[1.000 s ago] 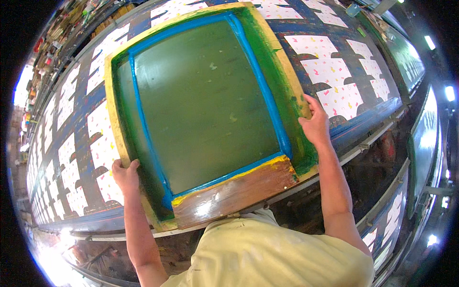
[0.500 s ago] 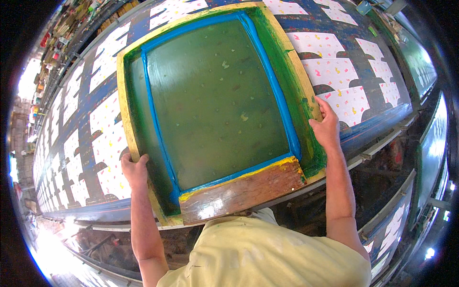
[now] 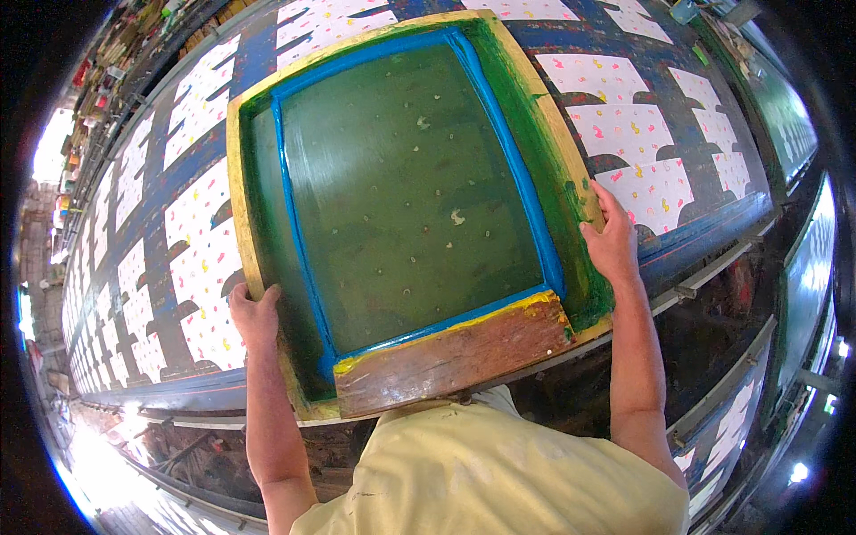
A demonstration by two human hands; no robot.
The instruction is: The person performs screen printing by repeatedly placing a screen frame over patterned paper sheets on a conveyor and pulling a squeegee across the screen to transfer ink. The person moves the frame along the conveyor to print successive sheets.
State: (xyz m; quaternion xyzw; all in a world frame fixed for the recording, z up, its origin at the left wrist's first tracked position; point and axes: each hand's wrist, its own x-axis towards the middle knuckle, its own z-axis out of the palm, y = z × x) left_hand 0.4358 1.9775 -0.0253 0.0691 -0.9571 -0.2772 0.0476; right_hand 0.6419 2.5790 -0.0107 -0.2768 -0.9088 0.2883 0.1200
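A large screen printing frame (image 3: pixel 235 192) with yellowish wooden edges lies before me over the long table. Its green mesh (image 3: pixel 406 205) is bordered by a band of blue, and green stains cover the inner sides. Across its near end rests a brown wooden squeegee (image 3: pixel 455 355) with yellow along its upper edge. My left hand (image 3: pixel 256 312) is closed round the frame's left side, thumb on top. On the right side, my right hand (image 3: pixel 612 234) grips the opposite edge, thumb inward. Both hands' fingertips are partly hidden by the wood.
White cut fabric pieces with small pink and yellow prints (image 3: pixel 203 259) lie in rows on the dark blue table (image 3: pixel 267 392). More pieces (image 3: pixel 644 192) lie right of the frame. A metal rail (image 3: pixel 713 267) runs along the near edge. Another table (image 3: pixel 785 116) stands at the right.
The frame has shifted slightly, its far left corner now a little to the right and lower. Both hands keep their hold on its sides.
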